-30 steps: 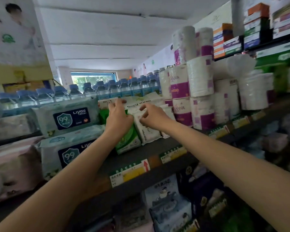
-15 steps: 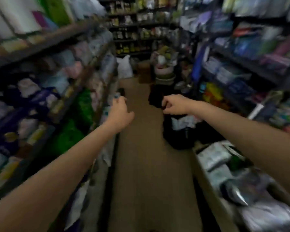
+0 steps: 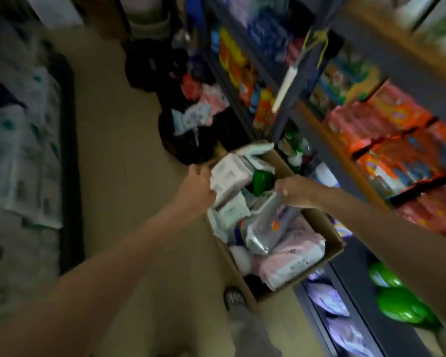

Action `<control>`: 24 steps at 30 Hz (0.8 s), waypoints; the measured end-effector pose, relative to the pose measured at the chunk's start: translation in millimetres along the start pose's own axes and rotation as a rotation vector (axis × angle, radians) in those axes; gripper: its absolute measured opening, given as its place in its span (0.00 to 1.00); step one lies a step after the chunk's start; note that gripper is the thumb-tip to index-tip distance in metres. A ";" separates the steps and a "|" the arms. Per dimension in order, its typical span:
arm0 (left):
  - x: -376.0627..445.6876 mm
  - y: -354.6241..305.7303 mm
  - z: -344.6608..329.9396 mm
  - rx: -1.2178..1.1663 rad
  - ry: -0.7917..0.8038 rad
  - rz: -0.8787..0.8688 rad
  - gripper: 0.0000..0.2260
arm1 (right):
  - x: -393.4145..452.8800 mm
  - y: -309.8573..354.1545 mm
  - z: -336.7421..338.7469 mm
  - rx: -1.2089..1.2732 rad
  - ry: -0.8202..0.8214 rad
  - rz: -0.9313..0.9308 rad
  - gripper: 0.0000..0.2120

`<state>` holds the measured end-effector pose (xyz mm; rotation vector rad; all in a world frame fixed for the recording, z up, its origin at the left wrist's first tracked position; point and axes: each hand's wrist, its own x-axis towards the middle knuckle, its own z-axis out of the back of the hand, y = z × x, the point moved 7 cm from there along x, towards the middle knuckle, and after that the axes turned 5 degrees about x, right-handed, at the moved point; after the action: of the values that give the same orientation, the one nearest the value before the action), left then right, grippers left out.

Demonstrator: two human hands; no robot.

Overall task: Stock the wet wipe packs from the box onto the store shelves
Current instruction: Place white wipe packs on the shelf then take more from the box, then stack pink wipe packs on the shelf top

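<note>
Here, no writing on any pack is legible through the blur; the cardboard box (image 3: 331, 249) sits on the floor, filled with wet wipe packs; the left hand (image 3: 197, 188) grips a white pack (image 3: 228, 176) at its edge; the right hand (image 3: 292, 190) pinches a silver pack (image 3: 265, 225) by its top.

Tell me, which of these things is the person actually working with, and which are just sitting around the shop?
Part of the job:
- cardboard box on the floor
- white wipe pack, gripped by the left hand
- silvery pack, held at its top by the right hand
- pink pack lying in the box

Just lying about:
- orange packets on the shelves
- green bottles
- black bags up the aisle
</note>
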<state>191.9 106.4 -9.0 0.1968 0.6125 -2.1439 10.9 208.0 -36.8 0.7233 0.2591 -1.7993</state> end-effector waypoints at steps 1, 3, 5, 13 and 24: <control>11.9 -8.5 -20.9 -0.018 0.038 0.017 0.17 | 10.8 -13.7 -13.0 -0.001 0.015 -0.007 0.10; 30.1 -21.8 -58.6 0.019 0.097 0.016 0.17 | 34.0 -35.9 -34.7 -0.008 0.017 0.009 0.12; 40.0 -27.4 -90.8 0.151 0.148 0.003 0.18 | 52.3 -48.2 -53.0 -0.005 0.039 0.020 0.12; 98.6 23.9 -123.9 0.132 0.037 0.182 0.24 | 135.1 -21.7 -46.3 -0.128 -0.107 0.248 0.28; 118.6 77.3 -134.9 0.197 -0.047 0.322 0.23 | 245.2 75.2 -70.7 -0.804 -0.128 0.516 0.46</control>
<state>170.6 49.9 -195.0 0.3282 0.3167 -1.8871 58.3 25.2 -224.1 0.0776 0.6019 -1.0982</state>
